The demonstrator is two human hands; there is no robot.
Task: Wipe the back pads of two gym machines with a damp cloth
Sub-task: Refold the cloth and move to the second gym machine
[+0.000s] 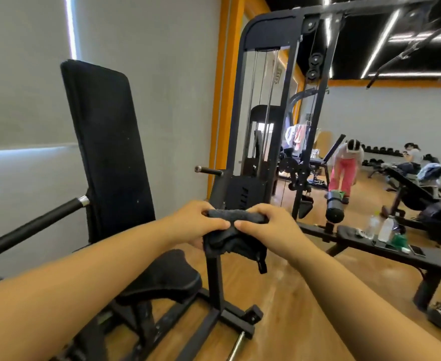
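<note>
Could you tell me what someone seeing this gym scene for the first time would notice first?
Front and centre, the left hand and right hand together grip a dark cloth, held in the air. To the left stands a tall black back pad, upright above its seat. Farther right, a flat bench carries two clear bottles.

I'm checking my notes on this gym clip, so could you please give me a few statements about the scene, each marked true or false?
1. Both hands grip the dark cloth. True.
2. The cloth is pressed against the back pad. False: it is held in the air, apart from the pad.
3. The left hand rests on the seat. False: it holds the cloth.
4. Bottles stand on the bench at right. True.
5. The right hand pinches the cloth's top edge. True.
</note>
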